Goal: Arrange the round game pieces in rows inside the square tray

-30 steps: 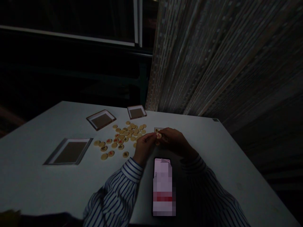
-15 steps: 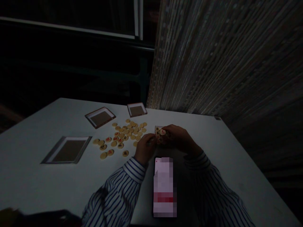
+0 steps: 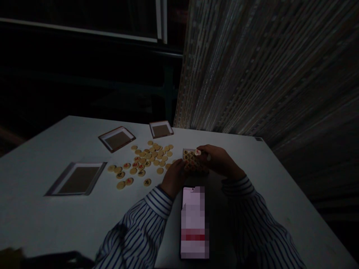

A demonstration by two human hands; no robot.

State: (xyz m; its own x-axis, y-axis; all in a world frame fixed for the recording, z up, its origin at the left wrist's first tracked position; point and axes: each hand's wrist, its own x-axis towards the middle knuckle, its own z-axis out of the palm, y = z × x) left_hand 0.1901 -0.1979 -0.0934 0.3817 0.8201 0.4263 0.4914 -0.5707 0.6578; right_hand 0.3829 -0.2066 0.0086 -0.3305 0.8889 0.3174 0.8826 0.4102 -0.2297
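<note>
A small box point(image 3: 183, 152) stands on the white table, filled with rows of round Chinese chess pieces point(image 3: 192, 160) in red and black characters. At its left edge my left hand point(image 3: 174, 176) grips the side with closed fingers. Over the box's far right part, my right hand point(image 3: 217, 158) pinches one red-marked Chinese chess piece point(image 3: 198, 152) between thumb and fingertips. Loose Chinese chess pieces point(image 3: 148, 156) lie spread to the left of my left hand, some face up and many showing blank tops. Part of the box's right side is hidden in shadow and behind my right hand.
A phone point(image 3: 193, 224) with a lit screen lies between my forearms. On the left and back of the white table point(image 3: 73, 231) are three flat trays or lids: one point(image 3: 80, 179), another point(image 3: 117, 139) and a third point(image 3: 161, 129). A string curtain point(image 3: 213, 74) hangs behind.
My right hand has shifted slightly right, uncovering more pieces in the box, with a red-marked piece now at its fingertips. The left hand stays by the box's left edge.
</note>
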